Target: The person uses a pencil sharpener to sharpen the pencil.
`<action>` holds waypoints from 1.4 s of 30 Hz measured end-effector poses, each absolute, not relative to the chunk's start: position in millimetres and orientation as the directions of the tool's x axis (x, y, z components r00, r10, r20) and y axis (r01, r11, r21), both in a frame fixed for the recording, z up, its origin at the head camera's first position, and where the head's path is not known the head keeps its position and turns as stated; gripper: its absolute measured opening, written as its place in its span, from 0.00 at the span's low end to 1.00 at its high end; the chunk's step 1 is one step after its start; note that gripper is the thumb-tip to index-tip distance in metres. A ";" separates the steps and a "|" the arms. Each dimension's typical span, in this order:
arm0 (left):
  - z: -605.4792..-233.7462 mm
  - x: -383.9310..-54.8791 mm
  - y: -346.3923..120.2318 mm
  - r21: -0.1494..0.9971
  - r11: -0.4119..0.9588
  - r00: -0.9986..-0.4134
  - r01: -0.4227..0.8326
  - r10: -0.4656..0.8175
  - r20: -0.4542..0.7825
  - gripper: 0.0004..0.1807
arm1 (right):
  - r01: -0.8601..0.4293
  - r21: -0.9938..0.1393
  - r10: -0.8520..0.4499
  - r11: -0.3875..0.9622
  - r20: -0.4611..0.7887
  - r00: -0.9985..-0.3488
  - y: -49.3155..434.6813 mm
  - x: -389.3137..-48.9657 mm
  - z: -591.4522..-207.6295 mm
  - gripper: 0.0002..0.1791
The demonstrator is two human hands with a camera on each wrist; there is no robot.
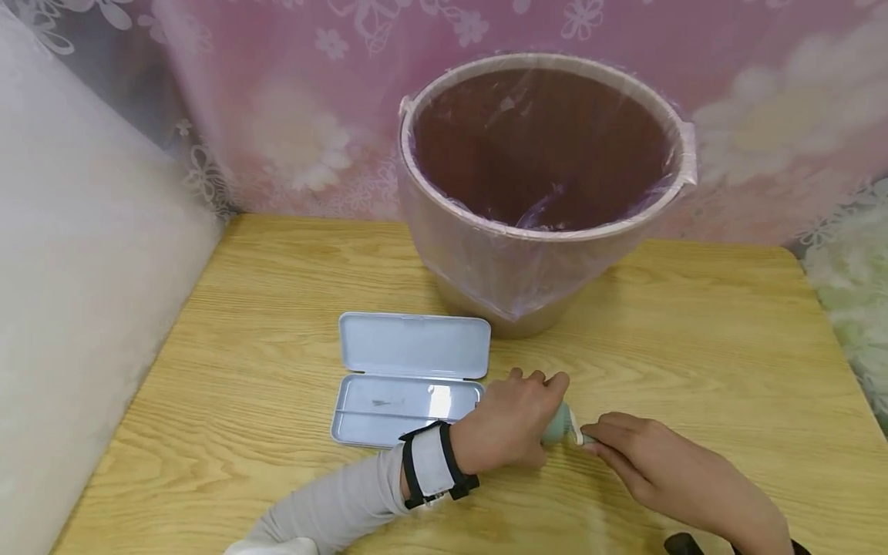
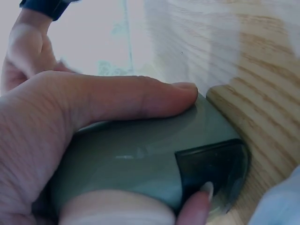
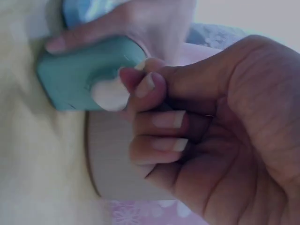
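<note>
A teal crank pencil sharpener [image 1: 555, 426] lies low over the table, just right of a pencil case. My left hand [image 1: 512, 424] grips its body from above. In the left wrist view the thumb [image 2: 154, 96] stretches along the sharpener's side, and a fingertip touches its dark see-through window [image 2: 211, 164]. My right hand [image 1: 666, 462] pinches the end of the white crank [image 3: 110, 95] between thumb and fingertips, the other fingers curled in. The light blue pencil case [image 1: 416, 347] stands open, lid laid back, its tray [image 1: 388, 426] partly behind my left wrist.
Behind the sharpener stands a large beige bin [image 1: 541, 277] lined with a clear plastic bag, close to the pencil case's lid. A pink flowered cloth [image 1: 312, 100] hangs along the back of the wooden table [image 1: 243, 347]. White sheeting [image 1: 83, 231] borders the left side.
</note>
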State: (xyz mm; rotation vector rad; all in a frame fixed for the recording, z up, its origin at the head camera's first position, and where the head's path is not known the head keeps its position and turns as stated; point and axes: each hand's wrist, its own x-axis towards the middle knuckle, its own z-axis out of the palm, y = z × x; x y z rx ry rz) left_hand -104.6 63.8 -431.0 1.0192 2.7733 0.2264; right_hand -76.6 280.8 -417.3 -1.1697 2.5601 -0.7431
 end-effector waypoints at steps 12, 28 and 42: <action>-433.3 -107.2 60.3 0.215 0.731 -0.729 0.647 0.676 -0.105 0.32 | -0.686 -0.504 -0.740 0.525 0.129 -0.661 279.1 -111.2 -417.4 0.12; -432.1 -104.5 63.8 0.197 0.761 -0.760 0.619 0.643 -0.097 0.29 | -0.477 -0.694 -0.752 0.539 -0.142 -0.643 275.8 -114.9 -463.4 0.12; -433.0 -104.8 62.1 0.202 0.757 -0.758 0.621 0.646 -0.091 0.27 | -0.499 -0.672 -0.778 0.547 -0.188 -0.600 271.4 -81.1 -428.8 0.16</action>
